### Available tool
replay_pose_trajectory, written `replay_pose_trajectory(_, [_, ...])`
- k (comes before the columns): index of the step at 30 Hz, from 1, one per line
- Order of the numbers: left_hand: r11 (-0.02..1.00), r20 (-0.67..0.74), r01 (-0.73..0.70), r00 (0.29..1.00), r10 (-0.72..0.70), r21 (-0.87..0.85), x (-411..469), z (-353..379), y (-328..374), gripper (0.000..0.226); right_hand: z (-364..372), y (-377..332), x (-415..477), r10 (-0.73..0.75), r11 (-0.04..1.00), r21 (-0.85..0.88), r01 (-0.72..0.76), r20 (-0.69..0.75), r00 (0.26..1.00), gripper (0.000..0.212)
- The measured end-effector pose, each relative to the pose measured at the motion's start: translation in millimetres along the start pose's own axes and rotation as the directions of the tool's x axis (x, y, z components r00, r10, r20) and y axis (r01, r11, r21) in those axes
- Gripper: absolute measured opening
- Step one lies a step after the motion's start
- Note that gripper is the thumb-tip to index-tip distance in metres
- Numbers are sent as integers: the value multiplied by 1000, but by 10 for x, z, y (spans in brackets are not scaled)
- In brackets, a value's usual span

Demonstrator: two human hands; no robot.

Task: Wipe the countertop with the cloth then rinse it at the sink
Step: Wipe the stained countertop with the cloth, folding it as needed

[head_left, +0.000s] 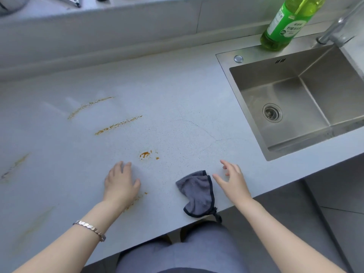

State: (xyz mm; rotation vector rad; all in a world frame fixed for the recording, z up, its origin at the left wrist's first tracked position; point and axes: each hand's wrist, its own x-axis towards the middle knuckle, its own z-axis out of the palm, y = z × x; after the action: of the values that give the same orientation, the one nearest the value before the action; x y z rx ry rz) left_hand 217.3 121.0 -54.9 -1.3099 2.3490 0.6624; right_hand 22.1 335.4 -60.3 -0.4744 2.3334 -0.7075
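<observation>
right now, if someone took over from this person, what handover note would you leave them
Left hand: empty, flat on the countertop.
Right hand: empty, fingers spread, just right of the cloth, not holding it.
Cloth: crumpled at the front edge of the countertop, its loop hanging over.
Sink: to the right, looks dry and empty; tap behind it.
Done: nothing evident; orange stains are on the countertop.
Left: pick up the cloth, wipe the stains, rinse the cloth at the sink.

A green bottle (283,26) of clear green liquid is standing upright at the back, its white label facing forward. A silver bracelet (90,229) is circling one wrist. Grey trousers (197,253) are showing below, and grey floor tiles (338,213) are lying to the right. Blurred metal items (71,1) are sitting on the ledge behind.
</observation>
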Motion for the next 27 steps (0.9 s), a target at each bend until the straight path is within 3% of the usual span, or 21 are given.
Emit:
replay_pose_trajectory(2, [998,-11,-4,1000,3,-57,-113,-11,23,52,78,-72,96,-15,998,-63,23,123,992,36])
replay_pose_trajectory(5, [991,-42,-63,997,58,-118,-294,-7,91,43,195,-205,127,-73,974,-198,108,178,981,10])
replay_pose_trajectory(7, [972,-55,-79,996,69,-223,-400,-33,194,35,169,-317,106,-67,988,-125,94,208,976,11])
replay_pose_trajectory(9, [909,-10,-34,999,33,-415,-493,-124,374,20,67,-483,49,-75,995,73,62,198,977,15])
replay_pose_trajectory(11, [777,71,30,997,20,-628,-547,-255,601,11,-57,-692,-28,-151,965,240,110,162,975,19])
replay_pose_trajectory(13, [584,151,111,988,20,-804,-553,-370,812,20,-171,-894,-129,-288,922,313,229,159,944,19])
replay_pose_trajectory(15, [383,220,195,975,20,-903,-512,-473,944,33,-257,-1054,-234,-422,868,362,340,176,890,20])
replay_pose_trajectory(17, [260,225,211,974,27,-942,-452,-559,987,33,-317,-1142,-313,-513,824,382,418,193,836,28])
replay_pose_trajectory(21, [296,185,151,978,92,-943,-435,-692,925,9,-430,-1158,-357,-586,802,319,506,250,771,25])
replay_pose_trajectory(27, [512,101,-65,952,289,-856,-553,-742,780,17,-686,-1154,-198,-575,793,312,524,94,813,13])
